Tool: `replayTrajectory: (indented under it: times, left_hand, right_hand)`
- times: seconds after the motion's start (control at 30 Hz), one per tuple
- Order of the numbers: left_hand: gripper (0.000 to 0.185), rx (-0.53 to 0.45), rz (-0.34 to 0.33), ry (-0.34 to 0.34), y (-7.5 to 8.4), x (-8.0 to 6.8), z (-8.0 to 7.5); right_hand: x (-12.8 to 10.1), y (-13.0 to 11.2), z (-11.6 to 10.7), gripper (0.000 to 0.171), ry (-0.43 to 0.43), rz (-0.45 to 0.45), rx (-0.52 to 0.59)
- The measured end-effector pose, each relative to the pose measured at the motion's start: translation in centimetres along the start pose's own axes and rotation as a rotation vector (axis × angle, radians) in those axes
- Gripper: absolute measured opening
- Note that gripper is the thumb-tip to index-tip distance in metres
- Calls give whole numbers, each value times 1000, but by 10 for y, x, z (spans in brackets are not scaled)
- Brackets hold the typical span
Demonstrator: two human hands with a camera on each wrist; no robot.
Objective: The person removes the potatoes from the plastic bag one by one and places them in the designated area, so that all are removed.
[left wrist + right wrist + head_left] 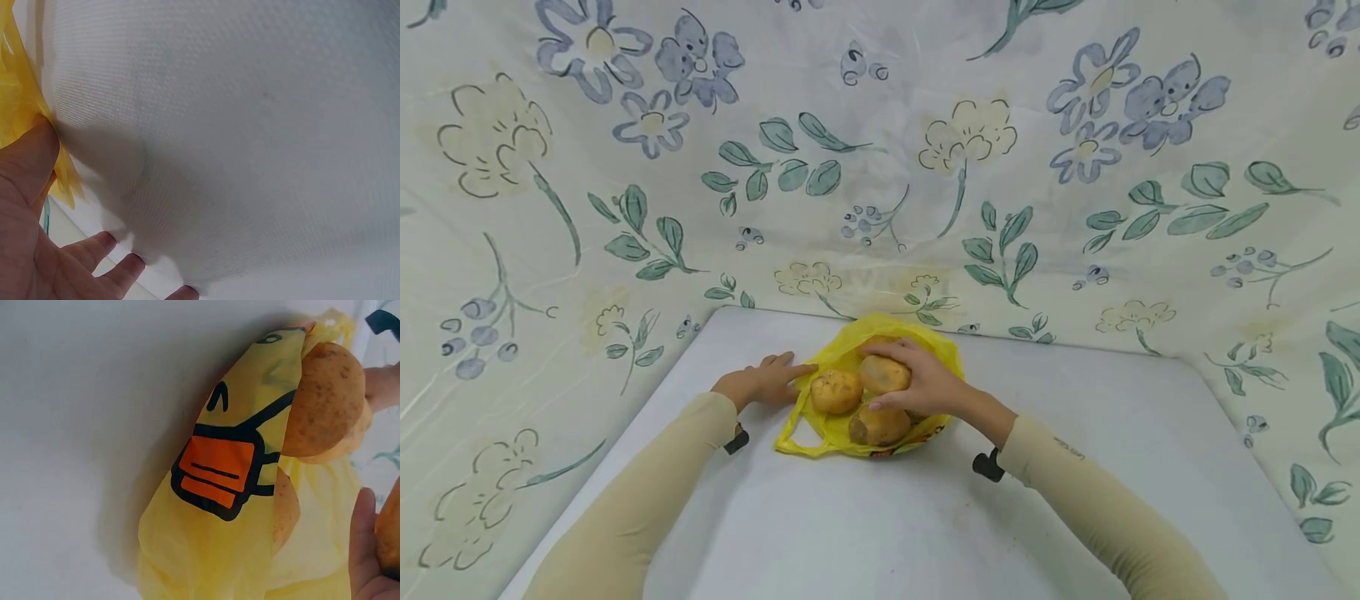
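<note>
On the white table (1075, 433) lies a yellow plastic bag (820, 433), potatoes resting on it. Nearest sits one potato (880, 425), another (837, 392) just left. The right hand (925, 383) curls around a third potato (883, 373) behind them. The left hand (763, 383) lies flat, fingers straight, pressing the bag's edge. Beyond hangs a floral cloth (880, 167).
</note>
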State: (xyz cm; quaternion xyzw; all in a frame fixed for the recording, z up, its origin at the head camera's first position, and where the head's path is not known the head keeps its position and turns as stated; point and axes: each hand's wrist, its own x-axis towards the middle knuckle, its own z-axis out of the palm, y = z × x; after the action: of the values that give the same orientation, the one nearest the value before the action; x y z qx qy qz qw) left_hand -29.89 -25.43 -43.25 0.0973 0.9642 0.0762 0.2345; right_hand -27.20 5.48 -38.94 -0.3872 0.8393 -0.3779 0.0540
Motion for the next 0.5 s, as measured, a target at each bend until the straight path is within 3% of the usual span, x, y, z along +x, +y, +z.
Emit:
replayTrajectory:
  times: [0.27, 0.5]
  left_hand:
    - [57, 2, 5, 4, -3, 0, 0]
    - [57, -12, 8, -5, -1, 0, 0]
  right_hand:
    - [-4, -3, -7, 69, -30, 14, 23]
    - [-9, -2, -16, 75, -21, 100, 27]
